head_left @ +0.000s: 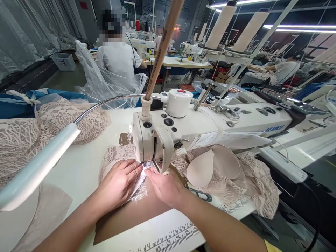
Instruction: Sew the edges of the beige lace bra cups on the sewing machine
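Beneath the head of a white sewing machine (153, 140), a piece of beige lace fabric (119, 152) lies around the needle area. My left hand (120, 182) rests on the fabric just left of the needle, its fingers stretched out flat and close together. From the right, my right hand (168, 185) grips the fabric edge beside the presser foot, thumb toward the needle; its other fingers are partly hidden. A white strip (140, 183) shows between the hands. Beige lace pieces with smooth cups (201, 168) are heaped right of the machine head.
A lamp (39, 168) on a flexible neck reaches across the left side. Stacked lace pieces (70, 119) lie behind it. Small scissors or snips (201, 194) lie by my right wrist. A printed ruler (168, 241) runs along the table's front. Thread cones (222, 26) stand above; a person (118, 59) sits ahead.
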`<act>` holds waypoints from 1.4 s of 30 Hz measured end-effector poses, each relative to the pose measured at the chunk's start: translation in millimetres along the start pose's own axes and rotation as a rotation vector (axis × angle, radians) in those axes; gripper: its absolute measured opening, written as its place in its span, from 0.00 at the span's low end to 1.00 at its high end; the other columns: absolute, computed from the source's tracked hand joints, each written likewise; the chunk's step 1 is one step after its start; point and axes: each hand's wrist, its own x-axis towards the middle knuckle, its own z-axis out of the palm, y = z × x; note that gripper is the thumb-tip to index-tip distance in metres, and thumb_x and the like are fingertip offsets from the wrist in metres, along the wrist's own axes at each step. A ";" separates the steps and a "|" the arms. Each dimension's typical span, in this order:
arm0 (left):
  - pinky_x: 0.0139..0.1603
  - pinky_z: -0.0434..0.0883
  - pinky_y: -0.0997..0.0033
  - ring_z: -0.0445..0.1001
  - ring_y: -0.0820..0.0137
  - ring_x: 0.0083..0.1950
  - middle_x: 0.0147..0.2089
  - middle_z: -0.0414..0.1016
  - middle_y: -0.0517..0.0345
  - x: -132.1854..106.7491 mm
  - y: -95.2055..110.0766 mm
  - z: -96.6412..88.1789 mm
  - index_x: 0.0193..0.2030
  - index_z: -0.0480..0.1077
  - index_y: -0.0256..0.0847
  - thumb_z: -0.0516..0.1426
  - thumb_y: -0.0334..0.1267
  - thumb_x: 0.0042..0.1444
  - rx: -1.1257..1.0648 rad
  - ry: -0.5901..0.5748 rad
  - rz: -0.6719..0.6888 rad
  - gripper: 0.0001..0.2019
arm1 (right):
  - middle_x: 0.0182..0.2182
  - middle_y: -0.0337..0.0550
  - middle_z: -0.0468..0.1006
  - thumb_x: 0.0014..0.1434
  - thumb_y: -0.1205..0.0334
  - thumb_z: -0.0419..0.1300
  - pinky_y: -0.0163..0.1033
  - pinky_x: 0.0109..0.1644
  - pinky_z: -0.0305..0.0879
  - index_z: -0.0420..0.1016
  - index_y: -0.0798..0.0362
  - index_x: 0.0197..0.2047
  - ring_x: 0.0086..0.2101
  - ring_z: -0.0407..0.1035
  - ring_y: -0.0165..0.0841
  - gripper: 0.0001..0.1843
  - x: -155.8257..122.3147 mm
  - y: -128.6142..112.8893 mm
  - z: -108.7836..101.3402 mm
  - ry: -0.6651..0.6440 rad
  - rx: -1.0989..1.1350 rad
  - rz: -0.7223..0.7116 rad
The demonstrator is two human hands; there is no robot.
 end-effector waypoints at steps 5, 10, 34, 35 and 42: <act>0.44 0.67 0.59 0.70 0.61 0.42 0.44 0.76 0.48 -3.1 -3.1 -1.0 0.45 0.74 0.40 0.50 0.34 0.63 0.030 -0.013 -0.029 0.12 | 0.39 0.48 0.75 0.59 0.71 0.50 0.37 0.41 0.61 0.73 0.54 0.51 0.39 0.67 0.36 0.19 0.4 2.0 4.8 0.053 0.036 -0.001; 0.46 0.67 0.56 0.69 0.58 0.45 0.48 0.73 0.46 -7.6 1.0 -6.8 0.51 0.72 0.42 0.51 0.40 0.63 0.030 -0.035 0.011 0.14 | 0.39 0.47 0.77 0.61 0.68 0.51 0.37 0.42 0.61 0.75 0.51 0.48 0.39 0.69 0.36 0.16 -2.0 5.9 6.8 0.137 0.056 0.003; 0.49 0.69 0.57 0.70 0.59 0.48 0.50 0.77 0.48 -8.7 7.4 -0.3 0.50 0.73 0.37 0.51 0.35 0.63 -0.009 -0.003 0.055 0.13 | 0.34 0.44 0.72 0.56 0.72 0.53 0.37 0.35 0.55 0.72 0.52 0.47 0.33 0.63 0.34 0.16 -3.8 -3.4 1.4 0.021 -0.009 0.006; 0.50 0.69 0.57 0.69 0.59 0.49 0.51 0.76 0.49 -10.2 6.1 -0.5 0.50 0.73 0.37 0.51 0.35 0.63 -0.022 -0.012 0.056 0.13 | 0.34 0.43 0.72 0.57 0.72 0.53 0.37 0.35 0.55 0.72 0.52 0.45 0.34 0.62 0.34 0.15 -4.9 -2.3 1.3 0.020 -0.005 -0.023; 0.49 0.69 0.58 0.69 0.60 0.48 0.50 0.76 0.49 -11.7 6.2 -2.1 0.51 0.73 0.38 0.51 0.34 0.63 -0.056 -0.020 0.041 0.13 | 0.33 0.41 0.70 0.55 0.73 0.53 0.38 0.35 0.52 0.71 0.53 0.40 0.34 0.60 0.33 0.11 -7.4 -1.1 3.4 0.017 -0.030 -0.084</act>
